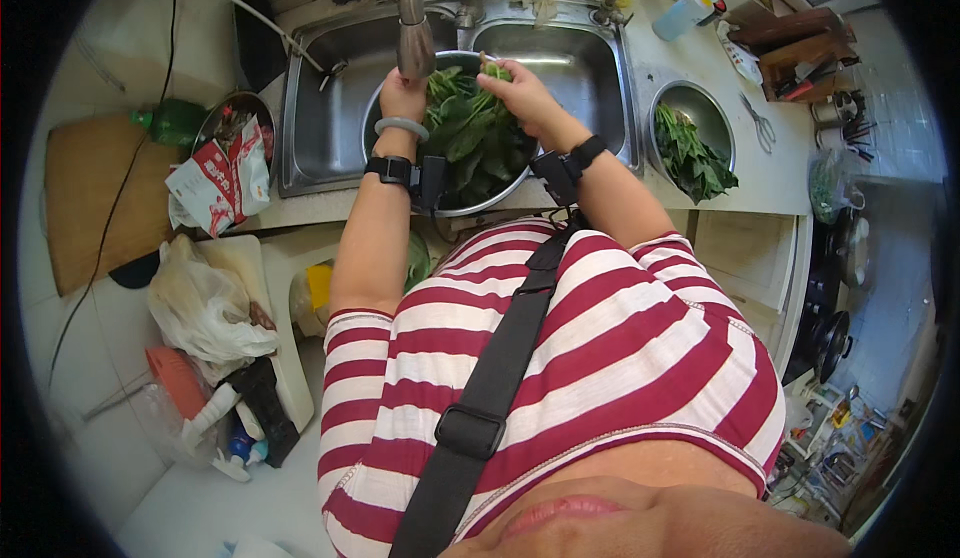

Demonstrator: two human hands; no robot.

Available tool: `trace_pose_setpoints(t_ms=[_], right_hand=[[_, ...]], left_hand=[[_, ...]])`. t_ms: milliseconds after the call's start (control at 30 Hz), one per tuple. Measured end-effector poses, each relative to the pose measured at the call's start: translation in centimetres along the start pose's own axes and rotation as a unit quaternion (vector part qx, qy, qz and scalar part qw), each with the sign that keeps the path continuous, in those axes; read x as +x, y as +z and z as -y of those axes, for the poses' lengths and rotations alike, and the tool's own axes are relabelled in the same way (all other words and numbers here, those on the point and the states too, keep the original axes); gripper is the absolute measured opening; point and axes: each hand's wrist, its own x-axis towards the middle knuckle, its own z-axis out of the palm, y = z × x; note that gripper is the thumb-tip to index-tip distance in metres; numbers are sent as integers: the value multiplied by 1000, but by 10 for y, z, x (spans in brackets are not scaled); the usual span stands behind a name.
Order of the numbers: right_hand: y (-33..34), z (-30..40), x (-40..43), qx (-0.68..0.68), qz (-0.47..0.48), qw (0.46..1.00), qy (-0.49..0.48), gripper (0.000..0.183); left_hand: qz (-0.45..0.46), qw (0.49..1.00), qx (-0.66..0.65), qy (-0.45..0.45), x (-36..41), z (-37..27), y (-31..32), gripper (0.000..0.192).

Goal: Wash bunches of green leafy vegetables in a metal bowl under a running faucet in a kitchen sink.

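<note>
A wide metal basin [491,202] full of leafy greens [472,145] rests over the front of a double-bowl stainless steel sink. My right hand [521,97] is above its far right side, with thumb and fingers pinching a bunch of green stems [495,70]; brownish ends stick up past the fingertips. At the far left rim is my left hand [403,97], curled, right beside the spray head of the faucet [417,44]. Its fingertips are hidden, so whether it grips leaves does not show. No water stream can be made out.
Right of the sink, a metal bowl [694,93] holds more greens [686,149]. Scissors [759,123], a spray bottle [686,12] and a wooden knife block [806,63] stand farther right. On the left are a bowl with a red-and-white packet [225,179] and a green bottle [178,121].
</note>
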Motion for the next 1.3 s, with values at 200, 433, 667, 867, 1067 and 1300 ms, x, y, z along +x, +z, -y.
trace_pose_setpoints(t_ms=[200, 433, 667, 867, 1067, 1300], right_hand=[[28, 0, -7, 60, 12, 997, -45, 51], [34, 17, -9, 36, 68, 997, -7, 38], [-1, 19, -14, 90, 87, 990, -67, 26], [-28, 34, -36, 187, 112, 970, -107, 22], [-72, 64, -52, 261, 23, 948, -182, 24], [-84, 152, -200, -57, -380, 891, -240, 39]], left_hand=[[75, 983, -166, -28, -3, 4, 5, 23], [75, 974, -204, -63, -5, -2, -2, 22], [-11, 969, 142, -201, 10, 36, -37, 57], [169, 868, 378, -275, 9, 39, -11, 81], [154, 896, 350, -224, 0, 23, -15, 55], [124, 933, 283, -186, 9, 55, -28, 51]])
